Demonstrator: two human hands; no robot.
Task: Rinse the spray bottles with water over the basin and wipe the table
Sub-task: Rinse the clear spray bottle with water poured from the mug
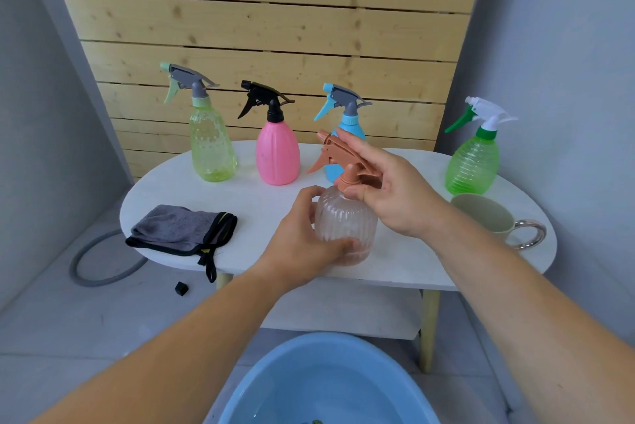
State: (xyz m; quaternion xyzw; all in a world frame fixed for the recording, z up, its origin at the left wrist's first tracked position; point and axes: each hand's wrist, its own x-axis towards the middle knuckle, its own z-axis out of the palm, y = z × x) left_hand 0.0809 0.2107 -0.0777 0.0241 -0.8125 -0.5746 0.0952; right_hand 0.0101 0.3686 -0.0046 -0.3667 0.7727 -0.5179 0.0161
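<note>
Since the clear ribbed spray bottle [343, 226], gripped by the left hand [302, 245] with its terracotta trigger head [338, 148] pinched by the right hand [395, 193], is held over the white oval table [165, 183] (not the blue plastic basin [247, 375]), any contents could be spilled there.

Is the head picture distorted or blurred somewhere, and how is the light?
Head view: the wide lens bends the slats near the borders; light is soft and even, shadows faint, as under the cloth; the bottle in the left hand and right hand looks sharp; the basin is cut by the bottom edge.
</note>
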